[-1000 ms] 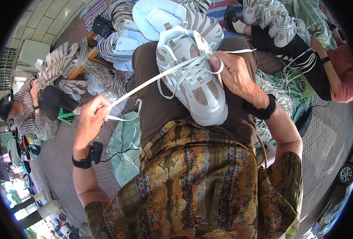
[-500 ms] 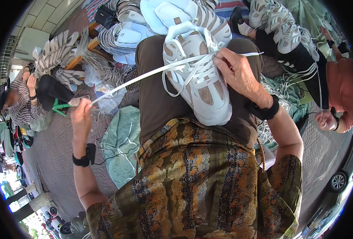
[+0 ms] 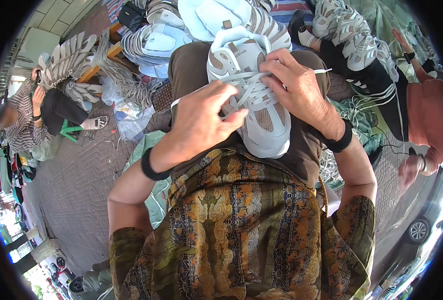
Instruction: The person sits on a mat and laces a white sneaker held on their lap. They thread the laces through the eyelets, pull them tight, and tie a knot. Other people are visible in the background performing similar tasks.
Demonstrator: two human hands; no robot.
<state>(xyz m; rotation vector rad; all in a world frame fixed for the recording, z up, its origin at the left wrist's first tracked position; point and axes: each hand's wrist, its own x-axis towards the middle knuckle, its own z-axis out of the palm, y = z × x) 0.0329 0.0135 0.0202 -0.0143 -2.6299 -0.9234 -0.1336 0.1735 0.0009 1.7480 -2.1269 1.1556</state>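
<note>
A white and beige sneaker (image 3: 261,122) rests sole-down on my lap, toe toward me. My left hand (image 3: 204,120) lies over its left side, fingers pinching the white shoelace (image 3: 254,82) near the eyelets. On the right side of the lacing sits my right hand (image 3: 296,85), fingers curled on the lace, whose loose end sticks out to the right. Both wrists wear black bands.
A heap of white sneakers (image 3: 181,30) and loose laces (image 3: 126,82) lies ahead on the ground. A seated person in a striped shirt (image 3: 24,120) works at the left. Another person in an orange top (image 3: 426,115) sits at the right with more sneakers (image 3: 346,30).
My left hand, which was stretched far out to the left pulling the lace taut, has come back in to the shoe. The right hand has stayed on the lacing.
</note>
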